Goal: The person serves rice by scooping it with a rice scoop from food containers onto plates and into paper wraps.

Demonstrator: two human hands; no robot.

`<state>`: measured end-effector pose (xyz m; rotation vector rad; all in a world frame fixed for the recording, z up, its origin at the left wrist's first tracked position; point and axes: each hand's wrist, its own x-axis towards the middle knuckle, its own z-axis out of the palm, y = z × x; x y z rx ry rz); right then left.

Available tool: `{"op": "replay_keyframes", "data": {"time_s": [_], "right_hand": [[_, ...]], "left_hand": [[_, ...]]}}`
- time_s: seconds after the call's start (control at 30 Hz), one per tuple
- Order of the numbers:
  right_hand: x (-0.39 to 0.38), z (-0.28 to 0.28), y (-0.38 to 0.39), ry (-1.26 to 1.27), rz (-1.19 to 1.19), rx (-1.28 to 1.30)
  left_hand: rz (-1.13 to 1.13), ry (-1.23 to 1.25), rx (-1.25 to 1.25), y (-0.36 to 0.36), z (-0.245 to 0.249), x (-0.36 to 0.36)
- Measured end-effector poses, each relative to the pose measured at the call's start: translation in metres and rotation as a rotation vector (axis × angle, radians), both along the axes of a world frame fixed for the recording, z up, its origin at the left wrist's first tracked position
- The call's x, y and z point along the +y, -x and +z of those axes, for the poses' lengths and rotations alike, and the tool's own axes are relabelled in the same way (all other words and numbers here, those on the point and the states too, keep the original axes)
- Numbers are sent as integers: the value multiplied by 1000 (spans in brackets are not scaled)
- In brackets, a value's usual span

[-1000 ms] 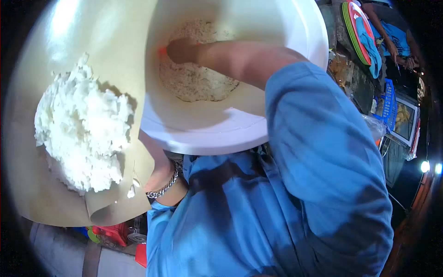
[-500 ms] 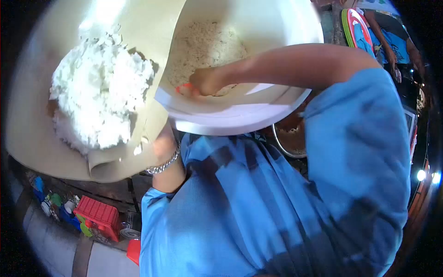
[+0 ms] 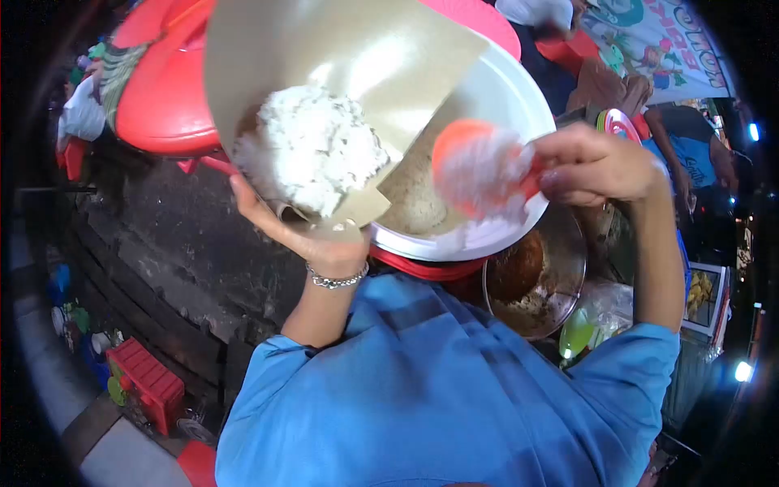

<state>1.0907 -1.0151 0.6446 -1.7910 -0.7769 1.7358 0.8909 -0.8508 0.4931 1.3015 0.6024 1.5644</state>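
Note:
My left hand (image 3: 304,239) grips the lower edge of a sheet of brown wrapping paper (image 3: 268,49), thumb out to the left. The paper curves around a heap of white rice (image 3: 320,150). Right beside it, partly covered by the paper, stands a white tub (image 3: 527,105) with more rice (image 3: 414,199) inside. My right hand (image 3: 604,166) is closed around an orange rice scoop (image 3: 454,142), raised above the tub's right side. White rice clings to the scoop, smeared by motion.
Below the tub's right rim sits a metal bowl (image 3: 572,284) holding brown food. A large red container (image 3: 162,105) is at upper left, a red crate (image 3: 154,381) at lower left. Stacked plates (image 3: 621,123) and a person (image 3: 698,154) are at right.
My right hand has come up out of the tub with rice on the orange scoop. The paper with its rice has shifted right, over part of the tub. More surroundings show at the sides.

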Motion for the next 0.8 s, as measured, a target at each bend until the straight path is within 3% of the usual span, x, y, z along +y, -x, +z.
{"op": "replay_keyframes", "data": {"time_s": [0.03, 0.07, 0.13, 0.17, 0.23, 0.33, 0.5, 0.6, 0.67, 0.7, 0.8], "right_hand": [[2, 17, 10, -103, -41, -104], [10, 31, 24, -207, -86, -207], [25, 21, 47, -570, -44, -674], [36, 14, 65, -771, -47, -970], [38, -8, 94, -735, 44, -1297], [31, 4, 111, -622, 10, -1460], [26, -30, 133, -509, 138, -1488], [9, -8, 118, -510, -89, -1389], [-11, 1, 95, -883, -131, -1348], [-28, 14, 90, -737, -84, -1116], [-47, -3, 78, -559, 181, -1119]], "left_hand": [[-50, 98, -70, -2, 9, -4], [-222, 380, -270, -3, 19, -5], [-587, 805, -622, 0, 31, -9], [-604, 884, -650, -3, 38, -13], [-676, 1002, -706, -9, 48, -20], [-826, 1056, -765, -15, 52, -20], [-913, 1091, -821, -21, 34, -15], [-891, 1041, -770, -16, 39, -13], [-865, 1052, -733, -13, 46, -9], [-801, 1006, -693, -8, 47, -7], [-648, 889, -628, 1, 51, -8]]}}
